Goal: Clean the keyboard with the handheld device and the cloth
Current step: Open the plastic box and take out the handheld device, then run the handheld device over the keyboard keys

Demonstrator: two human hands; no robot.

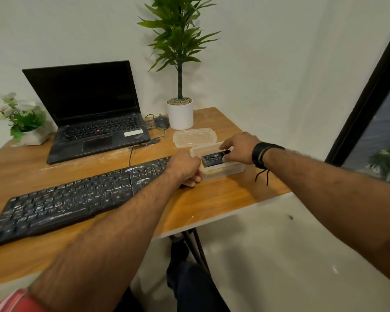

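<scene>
Our right hand (239, 149) pinches the small black handheld device (213, 159) in the clear plastic tub (221, 171), at three o'clock of the dusty black keyboard (77, 197). Our left hand (185, 166) grips the tub's near corner. The device looks light, rigid and smooth, so we would hold its long sides.

Black keyboard (77, 199) on orange-brown wood-grain table (223, 199); white pot (180, 115).

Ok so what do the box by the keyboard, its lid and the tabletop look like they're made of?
Box: looks like translucent, slightly frosted plastic; the dark device inside shows faintly through its wall.
Lid: seemingly the same cloudy plastic, with a moulded raised rim.
Tabletop: wood-grain surface with a light sheen and a pale edge, so probably laminate rather than solid wood.
</scene>
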